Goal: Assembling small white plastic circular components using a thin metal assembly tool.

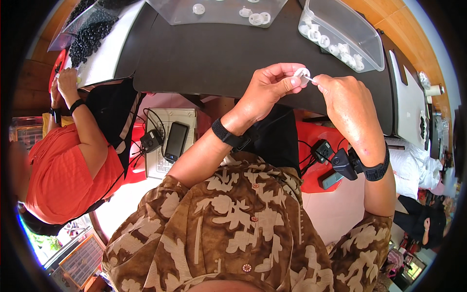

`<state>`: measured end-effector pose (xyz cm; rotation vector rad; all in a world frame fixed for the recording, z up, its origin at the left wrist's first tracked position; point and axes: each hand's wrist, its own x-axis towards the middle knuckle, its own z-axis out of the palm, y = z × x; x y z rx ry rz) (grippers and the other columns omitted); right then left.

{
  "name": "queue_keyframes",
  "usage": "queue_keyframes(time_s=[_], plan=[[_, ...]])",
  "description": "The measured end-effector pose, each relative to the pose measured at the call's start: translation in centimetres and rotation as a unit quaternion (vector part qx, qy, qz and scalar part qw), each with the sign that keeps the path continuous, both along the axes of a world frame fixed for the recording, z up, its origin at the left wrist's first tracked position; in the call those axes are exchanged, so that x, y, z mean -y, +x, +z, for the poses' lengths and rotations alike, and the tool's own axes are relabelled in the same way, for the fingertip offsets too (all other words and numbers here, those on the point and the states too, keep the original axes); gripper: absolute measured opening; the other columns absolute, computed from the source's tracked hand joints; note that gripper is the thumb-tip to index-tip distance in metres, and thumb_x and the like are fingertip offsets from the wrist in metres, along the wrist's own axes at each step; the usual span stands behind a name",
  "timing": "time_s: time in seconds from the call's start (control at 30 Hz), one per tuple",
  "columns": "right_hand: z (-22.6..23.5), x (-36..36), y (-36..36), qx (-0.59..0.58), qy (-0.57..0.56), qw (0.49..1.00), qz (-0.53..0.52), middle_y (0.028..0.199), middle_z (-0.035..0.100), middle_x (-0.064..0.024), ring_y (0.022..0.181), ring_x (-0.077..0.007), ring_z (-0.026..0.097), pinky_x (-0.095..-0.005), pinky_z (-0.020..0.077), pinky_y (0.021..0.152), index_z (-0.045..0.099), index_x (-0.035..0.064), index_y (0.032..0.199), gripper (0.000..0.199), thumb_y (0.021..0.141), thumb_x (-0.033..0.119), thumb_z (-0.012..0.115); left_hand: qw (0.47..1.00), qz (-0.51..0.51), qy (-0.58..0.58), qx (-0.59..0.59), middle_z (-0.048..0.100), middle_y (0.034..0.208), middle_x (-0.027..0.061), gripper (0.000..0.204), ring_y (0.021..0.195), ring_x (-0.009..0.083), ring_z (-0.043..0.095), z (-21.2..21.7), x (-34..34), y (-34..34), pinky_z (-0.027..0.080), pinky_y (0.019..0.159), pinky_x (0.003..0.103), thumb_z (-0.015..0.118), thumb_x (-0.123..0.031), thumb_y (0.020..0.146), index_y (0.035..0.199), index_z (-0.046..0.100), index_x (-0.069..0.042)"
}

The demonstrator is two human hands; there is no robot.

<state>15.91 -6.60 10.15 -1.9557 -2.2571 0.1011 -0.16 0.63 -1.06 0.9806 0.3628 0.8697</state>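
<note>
My left hand (272,87) pinches a small white round plastic part (302,74) between thumb and fingers above the dark table (204,53). My right hand (348,104) meets it from the right, its fingertips closed on a thin white pin-like piece at the part's edge. Both wrists carry black bands, and a small black device is strapped at the right wrist.
A clear bin (343,34) at the far right holds several white parts; a second clear tray (219,10) lies at the far middle. At left, a person in an orange top (63,165) works beside black beads (90,36). A phone (175,141) rests on a box below the table.
</note>
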Motion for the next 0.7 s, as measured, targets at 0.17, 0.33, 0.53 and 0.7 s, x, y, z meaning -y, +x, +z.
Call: queue_keyframes(time_s=[0.17,0.33,0.53,0.7], plan=[[-0.30,0.06,0.07,-0.011,0.015,1.000,0.001,0.080,0.063,-0.0213,0.075,-0.0407,0.061,-0.0455,0.0482,0.064,0.066,0.0027,0.096,0.015,0.087,0.005,0.054,1.000,0.000,-0.003,0.000,0.065,0.109,0.0079,0.030,0.098,0.0141,0.062,-0.05,-0.04,0.05,0.051,0.087,0.027,0.059,-0.013,0.094,0.122,0.057,-0.001],[-0.24,0.14,-0.12,-0.024,0.007,1.000,-0.009,0.078,0.061,-0.0227,0.073,-0.0417,0.060,-0.0459,0.0475,0.062,0.066,0.0016,0.096,0.015,0.087,0.005,0.054,1.000,0.006,0.013,-0.007,0.065,0.108,0.0078,0.030,0.097,0.0140,0.062,-0.12,-0.02,0.11,0.051,0.087,0.027,0.060,-0.013,0.094,0.121,0.058,-0.001],[-0.23,0.13,-0.41,-0.017,0.012,1.000,-0.013,0.077,0.061,-0.0233,0.073,-0.0420,0.060,-0.0461,0.0474,0.062,0.066,0.0010,0.094,0.015,0.087,0.005,0.054,0.999,0.021,0.044,-0.007,0.065,0.107,0.0081,0.030,0.096,0.0141,0.062,-0.28,-0.02,0.26,0.051,0.085,0.027,0.060,-0.012,0.093,0.120,0.058,0.000],[-0.29,-0.12,-0.19,0.036,0.011,0.999,-0.002,0.077,0.062,-0.0222,0.071,-0.0412,0.060,-0.0455,0.0484,0.061,0.067,0.0018,0.095,0.016,0.087,0.004,0.054,0.998,0.023,0.061,-0.012,0.065,0.106,0.0082,0.029,0.095,0.0142,0.062,-0.50,-0.12,0.36,0.051,0.085,0.027,0.060,-0.011,0.093,0.120,0.059,0.000]])
